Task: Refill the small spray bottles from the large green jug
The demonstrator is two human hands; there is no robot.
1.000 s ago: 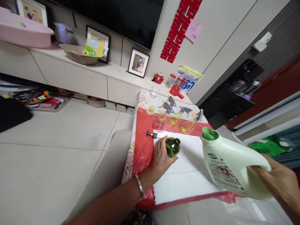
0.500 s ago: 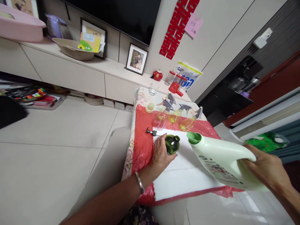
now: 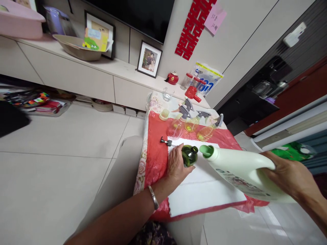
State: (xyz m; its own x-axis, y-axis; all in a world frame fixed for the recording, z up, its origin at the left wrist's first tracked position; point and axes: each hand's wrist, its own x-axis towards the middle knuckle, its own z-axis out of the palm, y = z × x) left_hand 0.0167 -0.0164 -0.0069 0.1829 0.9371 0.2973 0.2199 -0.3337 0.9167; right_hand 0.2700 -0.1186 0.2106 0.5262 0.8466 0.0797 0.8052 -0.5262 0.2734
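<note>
My left hand (image 3: 177, 165) is wrapped round a small dark green bottle (image 3: 189, 156) with an uncapped neck, tilted a little to the right. By its handle, my right hand (image 3: 286, 172) grips a large pale green jug (image 3: 237, 163), tipped so its green spout (image 3: 206, 150) points left. The spout is close to the bottle's mouth, with a small gap between them. No liquid can be seen flowing. A black pump top (image 3: 166, 141) lies just beyond my left fingers. Under both hands is a white cloth (image 3: 204, 195) on red plastic sheeting (image 3: 157, 149).
Several spray bottles (image 3: 176, 126) with grey triggers stand at the far side of the table. Beside them is a pale green cap (image 3: 164, 114), with a glass cup (image 3: 167, 94) behind. A low cabinet (image 3: 89, 76) holds frames, jars and a red dipper (image 3: 191, 92).
The jug has moved left and tilted further down, bringing its spout nearer the bottle's mouth. The bottle leans slightly more to the right. My head view has shifted a little.
</note>
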